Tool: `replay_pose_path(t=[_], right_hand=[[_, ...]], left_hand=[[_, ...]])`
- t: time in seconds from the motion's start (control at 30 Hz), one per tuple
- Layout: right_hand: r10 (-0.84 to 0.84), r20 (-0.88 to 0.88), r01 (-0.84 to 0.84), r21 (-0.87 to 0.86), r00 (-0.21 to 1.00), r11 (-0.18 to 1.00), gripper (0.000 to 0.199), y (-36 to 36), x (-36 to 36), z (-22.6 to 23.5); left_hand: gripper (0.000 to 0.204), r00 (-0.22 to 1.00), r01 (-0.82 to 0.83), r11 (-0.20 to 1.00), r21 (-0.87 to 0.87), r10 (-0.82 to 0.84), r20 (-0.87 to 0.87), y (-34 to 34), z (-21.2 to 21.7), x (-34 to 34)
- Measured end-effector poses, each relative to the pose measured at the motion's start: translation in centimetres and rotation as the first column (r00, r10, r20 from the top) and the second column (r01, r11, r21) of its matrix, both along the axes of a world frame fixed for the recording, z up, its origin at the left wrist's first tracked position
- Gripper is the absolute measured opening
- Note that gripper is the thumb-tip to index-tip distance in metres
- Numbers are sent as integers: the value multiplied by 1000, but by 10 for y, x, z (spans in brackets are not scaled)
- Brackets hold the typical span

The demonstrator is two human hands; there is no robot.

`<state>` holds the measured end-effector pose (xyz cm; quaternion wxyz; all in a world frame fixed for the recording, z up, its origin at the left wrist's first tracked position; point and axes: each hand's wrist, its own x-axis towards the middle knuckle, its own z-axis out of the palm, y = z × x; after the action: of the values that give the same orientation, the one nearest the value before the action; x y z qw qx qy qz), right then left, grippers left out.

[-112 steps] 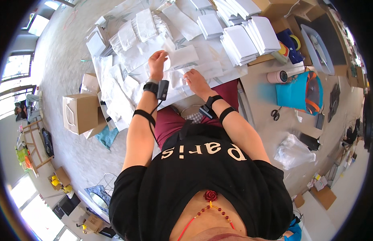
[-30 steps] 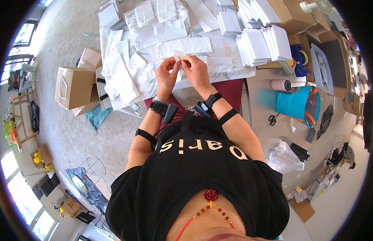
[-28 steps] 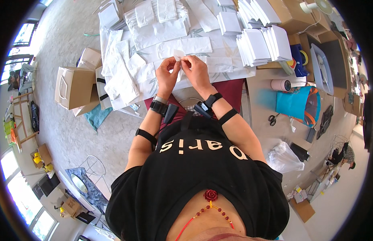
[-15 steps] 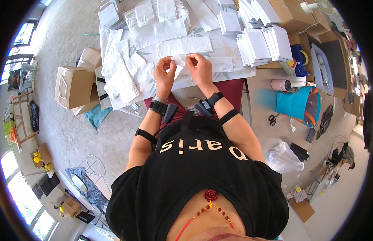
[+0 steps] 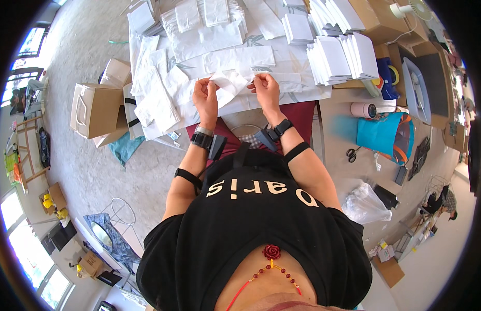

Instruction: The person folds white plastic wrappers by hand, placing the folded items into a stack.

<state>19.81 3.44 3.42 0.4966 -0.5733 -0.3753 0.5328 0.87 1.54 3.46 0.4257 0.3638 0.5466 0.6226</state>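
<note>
Between my hands, just above the near edge of the table, stretches a thin white sheet [image 5: 232,88]; whether it is paper or a thin pouch I cannot tell. My left hand [image 5: 205,97] pinches its left side with closed fingers. Closed as well, my right hand [image 5: 266,92] grips the opposite side between thumb and fingertips. Under and beyond it lie flat white strips, such as a long flat piece [image 5: 240,57]. To the left is a loose heap of white pieces [image 5: 157,109], and farther off a stack of flat white packets [image 5: 199,39].
Folded white stacks [image 5: 328,62] stand on the table's right, near a blue tape holder [image 5: 386,80]. Cardboard boxes [image 5: 98,111] sit on the floor at left. A pink cup [image 5: 360,110], a turquoise bag [image 5: 377,132] and scissors [image 5: 351,154] are at right.
My hands have moved apart, and the white sheet between them is now spread wider. My right hand has shifted slightly right and nearer to me.
</note>
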Motion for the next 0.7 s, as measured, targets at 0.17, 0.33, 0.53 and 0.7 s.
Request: replay_pose_path(t=[0.17, 0.33, 0.53, 0.7], right_hand=[[49, 31, -50, 23, 998, 998, 15, -4, -4, 8], [30, -26, -29, 54, 999, 998, 13, -6, -12, 15], [-68, -8, 67, -61, 998, 996, 15, -13, 5, -10], [-9, 24, 9, 4, 1000, 1000, 14, -18, 10, -18]], left_hand=[[21, 997, 68, 997, -41, -67, 31, -3, 17, 18], [39, 967, 201, 979, -33, -204, -150, -9, 14, 36], [35, 815, 228, 969, -94, -243, -526, -17, -3, 11], [42, 810, 253, 967, -5, -215, -546, -6, 16, 41]])
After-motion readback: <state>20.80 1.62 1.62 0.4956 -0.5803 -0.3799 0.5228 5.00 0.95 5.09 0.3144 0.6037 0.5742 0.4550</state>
